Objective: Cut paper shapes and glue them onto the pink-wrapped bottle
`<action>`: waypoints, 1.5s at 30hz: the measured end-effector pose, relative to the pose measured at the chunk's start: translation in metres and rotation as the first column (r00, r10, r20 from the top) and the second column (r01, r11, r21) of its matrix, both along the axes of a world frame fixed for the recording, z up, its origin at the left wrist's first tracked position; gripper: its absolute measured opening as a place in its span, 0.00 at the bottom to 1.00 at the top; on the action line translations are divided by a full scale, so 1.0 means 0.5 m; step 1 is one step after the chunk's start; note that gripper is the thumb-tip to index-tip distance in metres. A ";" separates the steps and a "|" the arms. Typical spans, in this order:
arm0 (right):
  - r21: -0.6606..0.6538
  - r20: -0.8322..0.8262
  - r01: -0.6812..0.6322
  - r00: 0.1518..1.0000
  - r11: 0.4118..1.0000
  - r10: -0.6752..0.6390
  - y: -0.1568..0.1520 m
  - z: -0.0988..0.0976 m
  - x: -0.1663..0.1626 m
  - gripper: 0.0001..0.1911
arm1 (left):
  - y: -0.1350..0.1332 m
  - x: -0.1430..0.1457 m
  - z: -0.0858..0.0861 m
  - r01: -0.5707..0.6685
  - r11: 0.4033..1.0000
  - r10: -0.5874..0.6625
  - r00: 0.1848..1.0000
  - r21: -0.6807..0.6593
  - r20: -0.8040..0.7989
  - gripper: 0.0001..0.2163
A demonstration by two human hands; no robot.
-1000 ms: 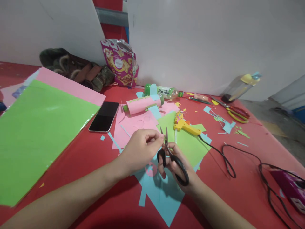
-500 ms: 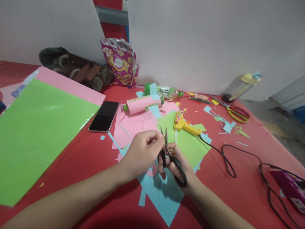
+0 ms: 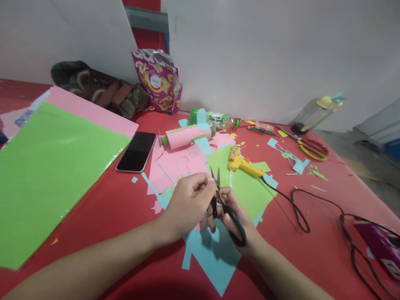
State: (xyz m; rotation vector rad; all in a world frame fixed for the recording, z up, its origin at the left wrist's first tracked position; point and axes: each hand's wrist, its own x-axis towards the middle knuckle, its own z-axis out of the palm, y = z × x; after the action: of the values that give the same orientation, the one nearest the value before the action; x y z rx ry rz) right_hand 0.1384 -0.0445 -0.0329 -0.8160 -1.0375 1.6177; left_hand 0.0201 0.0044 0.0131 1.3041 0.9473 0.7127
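My left hand (image 3: 194,199) is closed in a pinch, and a small bit of pink paper (image 3: 211,180) shows at its fingertips, mostly hidden. My right hand (image 3: 236,216) has its fingers in the black handles of a pair of scissors (image 3: 231,221). The scissor blades point away from me, slightly parted, right beside the left fingertips. Below the hands lies a light blue paper sheet (image 3: 215,260). Partly covered by my left hand is a rounded pink piece (image 3: 201,225); whether it is held or lying I cannot tell.
A yellow glue gun (image 3: 246,166) lies on green paper (image 3: 250,196), its black cord running right. Behind are a pink-wrapped bottle (image 3: 187,137) and a green bottle (image 3: 218,120). A phone (image 3: 137,152) and green sheet (image 3: 68,175) lie left; larger scissors (image 3: 312,149) and paper scraps right.
My left hand has shifted slightly right and toward me, closer to the scissors. The right hand and scissors have barely moved, with the blades still slightly apart.
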 end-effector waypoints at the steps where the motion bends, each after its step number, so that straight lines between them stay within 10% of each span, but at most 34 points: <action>1: 0.003 -0.009 -0.001 1.000 1.000 0.001 0.000 0.000 0.000 0.22 | -0.001 0.001 0.000 -0.002 1.000 0.002 1.000 -0.004 0.001 0.11; 45: 0.012 0.028 -0.003 1.000 1.000 0.003 0.000 0.003 -0.002 0.21 | -0.007 0.007 -0.003 -0.035 0.994 0.041 0.997 -0.099 0.062 0.13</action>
State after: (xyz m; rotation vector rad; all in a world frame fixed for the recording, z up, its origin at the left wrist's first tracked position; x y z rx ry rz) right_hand 0.1375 -0.0446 -0.0313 -0.8319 -1.0675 1.6052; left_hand 0.0236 0.0007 0.0118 1.1733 0.9460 0.7241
